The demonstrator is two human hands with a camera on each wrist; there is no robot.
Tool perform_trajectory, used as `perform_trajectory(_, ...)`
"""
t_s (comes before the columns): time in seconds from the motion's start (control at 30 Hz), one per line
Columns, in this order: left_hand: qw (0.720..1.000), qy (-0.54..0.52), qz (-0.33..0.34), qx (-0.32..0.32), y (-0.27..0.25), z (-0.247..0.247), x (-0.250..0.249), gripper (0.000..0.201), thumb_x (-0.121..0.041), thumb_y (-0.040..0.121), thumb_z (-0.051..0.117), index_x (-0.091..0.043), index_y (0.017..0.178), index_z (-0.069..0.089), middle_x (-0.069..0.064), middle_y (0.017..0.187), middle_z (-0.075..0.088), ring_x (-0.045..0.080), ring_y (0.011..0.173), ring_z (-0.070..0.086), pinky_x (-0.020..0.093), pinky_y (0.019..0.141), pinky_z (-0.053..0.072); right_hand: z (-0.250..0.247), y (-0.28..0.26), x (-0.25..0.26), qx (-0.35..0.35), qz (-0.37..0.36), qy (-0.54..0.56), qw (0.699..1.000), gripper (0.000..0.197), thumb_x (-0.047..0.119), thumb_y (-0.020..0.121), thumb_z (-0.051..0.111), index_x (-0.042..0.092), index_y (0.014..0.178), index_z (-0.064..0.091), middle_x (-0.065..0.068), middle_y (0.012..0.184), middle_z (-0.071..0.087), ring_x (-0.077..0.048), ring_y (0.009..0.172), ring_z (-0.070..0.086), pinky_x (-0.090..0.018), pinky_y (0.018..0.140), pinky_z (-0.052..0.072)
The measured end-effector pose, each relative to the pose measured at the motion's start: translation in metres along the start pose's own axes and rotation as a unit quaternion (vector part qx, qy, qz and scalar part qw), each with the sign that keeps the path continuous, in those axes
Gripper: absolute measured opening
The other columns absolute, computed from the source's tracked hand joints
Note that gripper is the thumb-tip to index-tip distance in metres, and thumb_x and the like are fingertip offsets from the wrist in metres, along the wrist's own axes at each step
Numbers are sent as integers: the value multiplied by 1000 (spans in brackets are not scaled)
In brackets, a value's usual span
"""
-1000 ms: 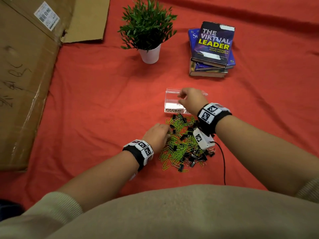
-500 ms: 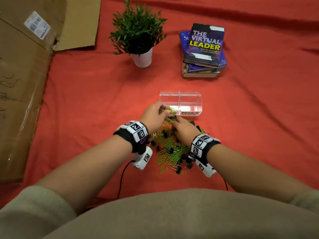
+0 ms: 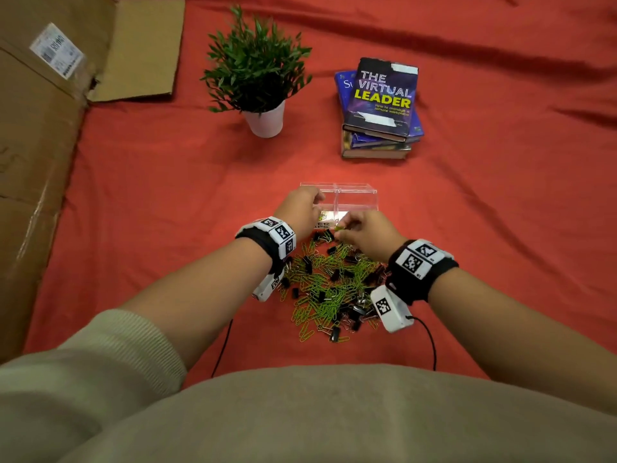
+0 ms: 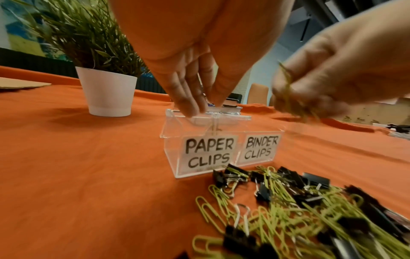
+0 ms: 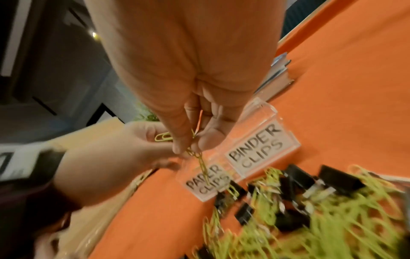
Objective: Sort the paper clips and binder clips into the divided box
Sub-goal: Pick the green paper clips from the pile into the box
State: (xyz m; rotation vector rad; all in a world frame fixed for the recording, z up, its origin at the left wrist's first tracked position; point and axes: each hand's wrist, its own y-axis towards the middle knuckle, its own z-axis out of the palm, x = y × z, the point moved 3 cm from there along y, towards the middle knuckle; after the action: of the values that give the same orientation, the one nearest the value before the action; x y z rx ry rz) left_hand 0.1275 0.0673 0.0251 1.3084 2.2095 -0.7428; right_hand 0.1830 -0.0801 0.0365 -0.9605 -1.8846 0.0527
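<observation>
Head view: the left hand [image 3: 300, 208] hovers over the left compartment of the clear divided box [image 3: 357, 198], while the right hand [image 3: 364, 233] lifts green paper clips [image 3: 339, 227] toward it. The mixed pile [image 3: 330, 282] on the red counter [image 3: 150, 195] is too tangled to count.

Left wrist view: two labelled compartments; the left fingers [image 4: 188, 98] are straight and relaxed above "PAPER CLIPS", probably just emptied.

Right wrist view: thumb and finger pinch a dangling chain of paper clips, several, blurred.
</observation>
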Motion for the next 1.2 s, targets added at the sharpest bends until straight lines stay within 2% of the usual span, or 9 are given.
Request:
perform_trajectory(0.13, 999, 23, 27, -23, -27, 2, 5, 18, -9, 89, 56, -15, 105, 62, 1, 109, 60, 16, 99, 56, 31, 91, 50, -15, 18, 22, -29, -15, 52, 998, 12, 12, 83, 68, 5, 91, 62, -3, 73, 63, -11, 58, 55, -22, 53, 49)
perform_trajectory(0.3, 996, 67, -8, 55, -67, 31, 37, 20, -11, 89, 55, -17, 106, 62, 1, 112, 57, 19, 102, 57, 38, 89, 53, -9, 47, 33, -57, -31, -11, 998, 8, 14, 84, 68, 13, 84, 60, -8, 79, 67, -21, 70, 63, -40, 70, 56)
perform_trajectory(0.37, 992, 99, -9, 83, -77, 40, 48, 31, -11, 88, 57, -22, 117, 59, 2, 114, 54, 22, 107, 55, 39, 87, 53, -4, 50, 34, -71, -33, -72, 994, 12, 15, 84, 67, 9, 93, 63, -10, 89, 69, -23, 78, 64, -35, 73, 54)
perform_trajectory(0.5, 985, 138, 24, 100, -83, 47, 51, 38, -13, 89, 57, -27, 125, 57, 4, 112, 54, 24, 112, 49, 39, 84, 50, 10, 37, 30, -100, -87, -151, 980, 22, 15, 87, 63, 12, 108, 61, -3, 108, 58, -12, 87, 53, -24, 85, 49)
perform_trajectory(0.6, 984, 151, 30, 93, -80, 49, 50, 32, -14, 88, 59, -23, 119, 59, 6, 110, 53, 25, 112, 48, 39, 83, 49, 34, 18, 15, -50, -111, -190, 974, 17, 12, 88, 58, 14, 105, 62, -1, 110, 55, -12, 86, 55, -25, 85, 51)
perform_trajectory(0.73, 981, 172, 20, 92, -76, 48, 49, 24, -17, 87, 60, -13, 110, 56, 9, 109, 51, 28, 113, 47, 42, 85, 48, 67, -2, -16, 68, -77, -273, 956, 15, 13, 87, 60, 10, 102, 60, -6, 109, 53, -22, 97, 55, -30, 87, 47)
perform_trajectory(0.9, 980, 183, 10, 83, -80, 41, 59, 18, -18, 91, 54, -12, 107, 55, 8, 108, 54, 28, 109, 50, 41, 85, 47, 57, -6, -43, 47, -28, -277, 959, 11, 9, 86, 58, 8, 97, 59, -7, 108, 53, -24, 100, 53, -32, 84, 45)
perform_trajectory(1.0, 984, 165, -11, 70, -82, 35, 66, 16, -20, 91, 54, -12, 105, 57, 7, 107, 55, 26, 107, 51, 38, 88, 45, 51, -4, -42, 21, -45, -269, 962, 23, 5, 84, 56, 7, 107, 58, -8, 112, 52, -24, 105, 52, -30, 86, 44)
perform_trajectory(1.2, 989, 135, -23, 50, -86, 31, 67, 13, -20, 90, 56, -11, 99, 59, 7, 103, 59, 25, 103, 52, 36, 88, 43, 80, -4, -24, 55, -130, -310, 940, 68, 32, 81, 69, 6, 136, 40, -8, 132, 41, -23, 124, 39, -35, 108, 37)
